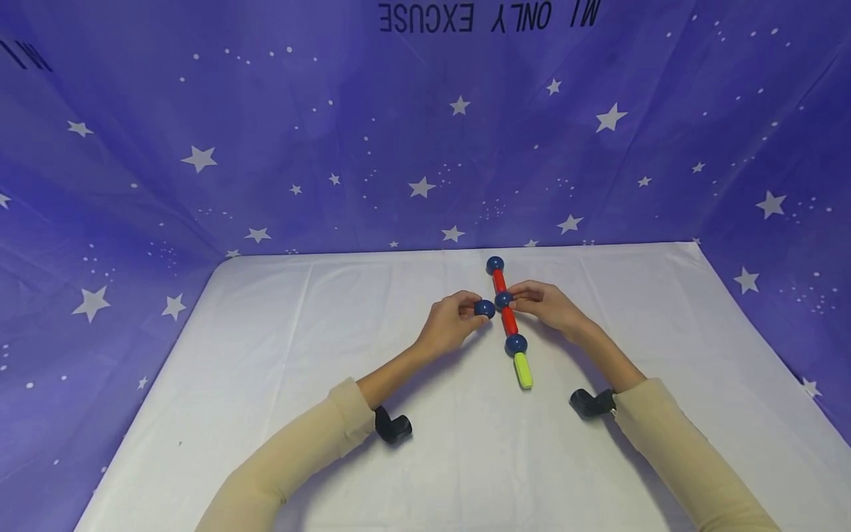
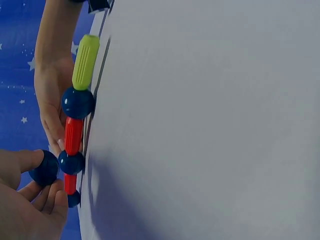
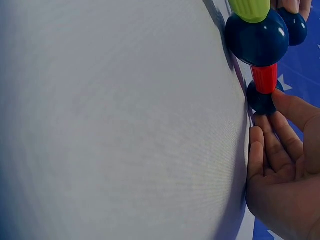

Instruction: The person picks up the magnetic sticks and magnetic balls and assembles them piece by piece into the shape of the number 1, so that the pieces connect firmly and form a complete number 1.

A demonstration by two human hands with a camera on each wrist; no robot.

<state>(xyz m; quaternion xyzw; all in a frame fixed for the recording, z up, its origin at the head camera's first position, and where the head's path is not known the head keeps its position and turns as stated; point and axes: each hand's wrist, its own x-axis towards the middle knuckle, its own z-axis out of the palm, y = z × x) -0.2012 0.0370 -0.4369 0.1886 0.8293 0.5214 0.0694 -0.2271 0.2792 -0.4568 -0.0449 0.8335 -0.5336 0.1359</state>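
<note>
A straight chain of toy rods and balls lies on the white table, running away from me. From the far end it goes blue ball (image 1: 495, 264), red rod (image 1: 499, 280), middle blue ball (image 1: 504, 300), second red rod (image 1: 509, 322), near blue ball (image 1: 515, 345) and yellow-green rod (image 1: 524, 371). Between thumb and fingers, my left hand (image 1: 449, 323) pinches a loose blue ball (image 2: 45, 168) just left of the middle ball; in the left wrist view a narrow gap parts them. My right hand (image 1: 548, 305) pinches the middle ball from the right.
The white cloth table (image 1: 332, 318) extends around the chain on all sides. Purple star-patterned fabric (image 1: 419, 148) stands behind it and at both sides. Black wrist devices (image 1: 394, 427) show near both beige sleeves (image 1: 671, 436).
</note>
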